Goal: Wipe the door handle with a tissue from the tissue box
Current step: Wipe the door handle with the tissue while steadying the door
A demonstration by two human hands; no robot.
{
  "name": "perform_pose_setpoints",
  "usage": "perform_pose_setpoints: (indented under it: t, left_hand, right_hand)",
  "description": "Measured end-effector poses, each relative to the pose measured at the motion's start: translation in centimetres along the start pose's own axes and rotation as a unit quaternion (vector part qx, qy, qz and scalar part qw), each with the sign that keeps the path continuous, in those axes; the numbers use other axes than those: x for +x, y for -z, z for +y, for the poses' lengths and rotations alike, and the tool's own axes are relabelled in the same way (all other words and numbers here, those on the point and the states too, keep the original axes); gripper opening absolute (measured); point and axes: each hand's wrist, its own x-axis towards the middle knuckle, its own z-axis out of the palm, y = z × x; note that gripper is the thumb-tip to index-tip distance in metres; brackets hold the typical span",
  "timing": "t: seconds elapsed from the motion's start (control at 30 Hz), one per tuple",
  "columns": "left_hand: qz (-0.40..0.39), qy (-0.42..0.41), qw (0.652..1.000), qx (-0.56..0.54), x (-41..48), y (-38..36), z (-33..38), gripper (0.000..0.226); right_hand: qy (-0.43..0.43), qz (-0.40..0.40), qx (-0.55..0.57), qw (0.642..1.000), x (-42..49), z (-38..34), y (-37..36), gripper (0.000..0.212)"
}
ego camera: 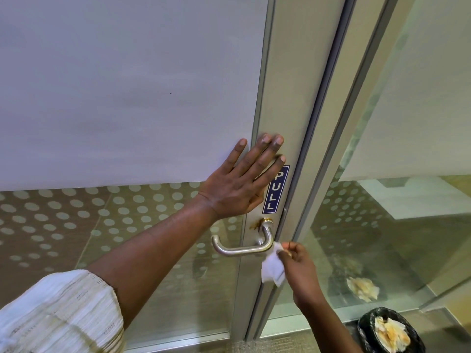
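while left hand (237, 184) braces, right hand (302, 266) pinching tissue (272, 270)

The left hand (242, 184) lay flat against the door frame (293, 98) just above the door handle (244, 247), blocking approach from above; space below the lever was open.

Soft, even indoor light, fairly bright, with faint shadows. The frosted white glass door panel (127, 85) shows mild glare. Wide-angle distortion bows the brushed metal door frame (288, 98). The striped cream sleeve (58, 314) blurs at the corner.
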Motion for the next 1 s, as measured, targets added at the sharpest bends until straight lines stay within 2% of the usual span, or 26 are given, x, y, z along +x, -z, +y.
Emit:
perform_pose_setpoints:
  t: [0.07, 0.13, 0.2, 0.3, 0.37, 0.5, 0.67, 0.77, 0.83, 0.9, 1.0]
  left_hand:
    - [0.003, 0.002, 1.0, -0.005, 0.0, 0.1, 0.0, 0.066]
    - [0.006, 0.003, 1.0, -0.008, 0.1, 0.1, 0.0, 0.066]
    - [0.007, 0.001, 1.0, -0.006, 0.1, 0.1, 0.0, 0.066]
    - [0.008, 0.0, 1.0, -0.007, 0.1, 0.1, 0.0, 0.066]
    - [0.004, -0.001, 1.0, -0.009, 0.1, 0.1, 0.0, 0.066]
    - [0.001, -0.001, 1.0, -0.004, 0.1, 0.2, 0.0, 0.066]
    - [0.004, -0.004, 1.0, -0.002, 0.1, 0.2, 0.0, 0.063]
    - [0.007, -0.002, 1.0, -0.007, 0.1, 0.3, 0.0, 0.062]
    - [0.008, -0.002, 1.0, -0.011, 0.1, 0.2, 0.1, 0.064]
    - [0.009, -0.001, 1.0, -0.013, 0.1, 0.2, 0.0, 0.066]
    - [0.011, -0.002, 1.0, -0.015, 0.0, 0.1, 0.0, 0.067]
  right_hand:
    - [0.057, 0.025, 0.064, 0.996, 0.0, -1.3, -0.3, 0.014]
    - [0.133, 0.029, 0.075, 0.988, -0.2, -2.5, -0.6, 0.018]
    - [0.227, 0.023, 0.003, 0.974, -0.4, -2.9, -0.9, 0.025]
    - [0.366, 0.069, -0.173, 0.912, -0.3, -3.0, -1.6, 0.042]
    - [0.394, 0.063, -0.224, 0.889, -0.3, -3.0, -1.9, 0.048]
    - [0.391, 0.055, -0.279, 0.875, 0.4, -3.8, -1.7, 0.029]
    - [0.507, 0.003, -0.405, 0.761, 1.2, -5.6, -2.4, 0.017]
    - [0.522, -0.059, -0.44, 0.729, 1.9, -5.8, -0.8, 0.025]
    - [0.505, -0.052, -0.42, 0.753, 2.1, -4.9, 0.3, 0.032]
    - [0.462, 0.0, -0.363, 0.809, 2.0, -3.7, 0.4, 0.037]
    - [0.404, 0.059, -0.264, 0.874, 1.0, -2.6, -0.7, 0.033]
